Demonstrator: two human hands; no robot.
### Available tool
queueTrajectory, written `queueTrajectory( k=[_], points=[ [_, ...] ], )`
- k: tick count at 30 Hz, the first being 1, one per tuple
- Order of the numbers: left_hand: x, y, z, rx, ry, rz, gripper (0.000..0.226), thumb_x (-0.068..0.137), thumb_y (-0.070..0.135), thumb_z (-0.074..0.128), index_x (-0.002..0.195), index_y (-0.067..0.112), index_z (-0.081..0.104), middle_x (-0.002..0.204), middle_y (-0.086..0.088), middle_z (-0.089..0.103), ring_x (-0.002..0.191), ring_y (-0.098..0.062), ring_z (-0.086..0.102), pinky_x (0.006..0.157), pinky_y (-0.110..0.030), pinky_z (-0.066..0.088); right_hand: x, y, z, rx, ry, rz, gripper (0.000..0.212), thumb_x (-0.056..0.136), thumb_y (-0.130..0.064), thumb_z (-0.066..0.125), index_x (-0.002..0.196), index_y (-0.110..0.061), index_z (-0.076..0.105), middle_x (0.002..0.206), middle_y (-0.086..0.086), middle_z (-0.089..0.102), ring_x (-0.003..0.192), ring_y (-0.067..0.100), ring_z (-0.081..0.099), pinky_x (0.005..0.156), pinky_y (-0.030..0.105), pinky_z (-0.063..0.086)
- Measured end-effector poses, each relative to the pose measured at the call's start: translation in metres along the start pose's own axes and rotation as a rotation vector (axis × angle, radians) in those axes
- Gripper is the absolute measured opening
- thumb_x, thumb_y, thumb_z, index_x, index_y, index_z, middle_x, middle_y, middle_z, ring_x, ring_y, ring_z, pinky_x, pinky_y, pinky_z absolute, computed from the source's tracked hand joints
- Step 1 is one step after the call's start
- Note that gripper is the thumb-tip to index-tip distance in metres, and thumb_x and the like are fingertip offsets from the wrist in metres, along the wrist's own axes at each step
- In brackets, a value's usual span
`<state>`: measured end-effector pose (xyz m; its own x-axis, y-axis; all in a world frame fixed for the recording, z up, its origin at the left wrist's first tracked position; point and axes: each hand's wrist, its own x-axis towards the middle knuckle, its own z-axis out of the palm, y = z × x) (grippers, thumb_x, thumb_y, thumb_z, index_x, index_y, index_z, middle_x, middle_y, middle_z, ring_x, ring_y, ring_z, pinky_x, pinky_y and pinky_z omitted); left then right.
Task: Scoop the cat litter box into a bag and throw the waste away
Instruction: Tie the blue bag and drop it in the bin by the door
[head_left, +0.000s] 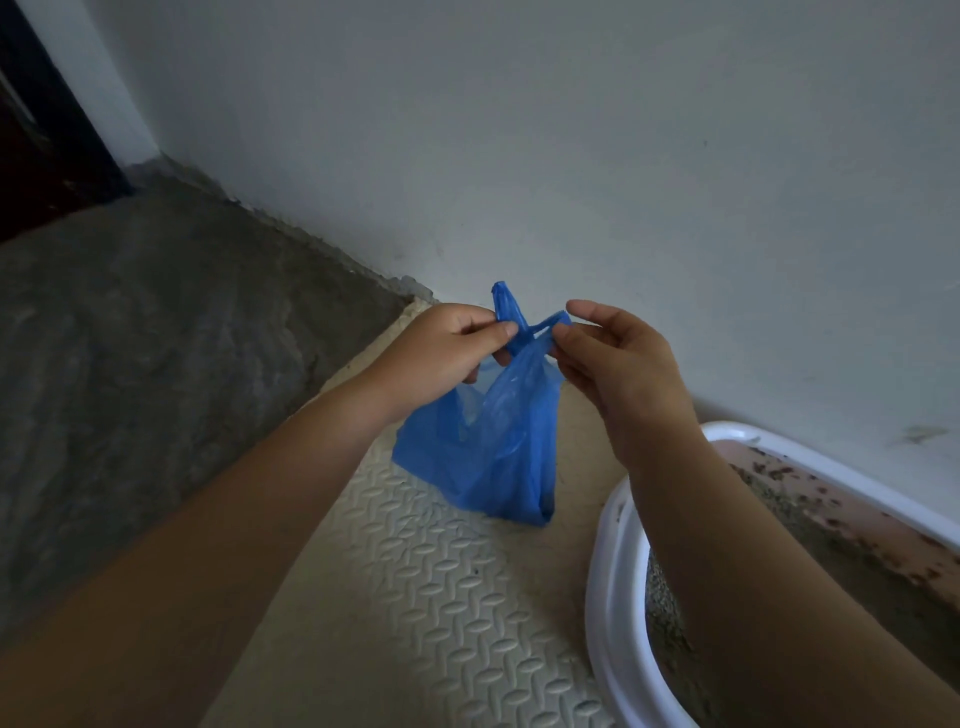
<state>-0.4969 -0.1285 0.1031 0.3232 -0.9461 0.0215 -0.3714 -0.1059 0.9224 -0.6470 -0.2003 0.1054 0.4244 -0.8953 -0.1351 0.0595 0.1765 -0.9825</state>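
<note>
A blue plastic bag (493, 447) hangs in the air in front of me, above a foam mat. My left hand (441, 353) pinches one twisted handle at the bag's top. My right hand (613, 364) pinches the other handle, just to the right. The two handles cross between my fingers. The bag's bottom sags as if something small weighs it down; its contents are hidden. The white litter box (613, 597) sits at the lower right, under my right forearm, with grey litter (810, 545) inside and crumbs stuck on its pink inner wall.
A beige embossed foam mat (441, 597) lies under the bag and box. Bare grey concrete floor (130, 364) spreads to the left. A pale wall (571, 156) stands close behind, and a dark doorway (36, 130) is at the far left.
</note>
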Motion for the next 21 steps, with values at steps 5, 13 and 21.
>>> queueTrajectory(
  k=[5,13,21],
  points=[
    [0.0,-0.002,-0.003,0.0,0.009,-0.025,0.025,0.097,0.026,0.052,0.077,0.029,0.066,0.051,0.021,0.058,0.047,0.001,0.044,0.051,-0.007,0.037,-0.007,0.012,0.005,-0.267,0.172,-0.211,0.019,0.083,-0.004,0.067,0.092,-0.021,0.064,0.079,-0.004,0.065,0.074,0.007,0.067,0.067,0.02,0.051],
    [0.002,-0.004,-0.002,-0.139,0.029,-0.114,0.022,0.096,0.024,0.053,0.096,0.01,0.07,0.083,0.0,0.069,0.05,-0.01,0.058,0.053,-0.018,0.048,-0.015,0.036,0.021,-0.324,0.183,-0.231,0.025,0.079,-0.004,0.071,0.091,-0.023,0.059,0.071,-0.01,0.059,0.061,-0.003,0.056,0.058,0.01,0.044],
    [0.001,-0.005,-0.004,-0.162,-0.045,-0.138,0.022,0.097,0.026,0.052,0.1,0.013,0.069,0.084,-0.001,0.072,0.072,-0.022,0.072,0.072,-0.037,0.059,-0.005,0.042,0.012,-0.554,0.055,-0.18,0.039,0.077,-0.016,0.078,0.114,-0.021,0.065,0.076,-0.009,0.056,0.061,-0.001,0.051,0.058,0.007,0.041]
  ],
)
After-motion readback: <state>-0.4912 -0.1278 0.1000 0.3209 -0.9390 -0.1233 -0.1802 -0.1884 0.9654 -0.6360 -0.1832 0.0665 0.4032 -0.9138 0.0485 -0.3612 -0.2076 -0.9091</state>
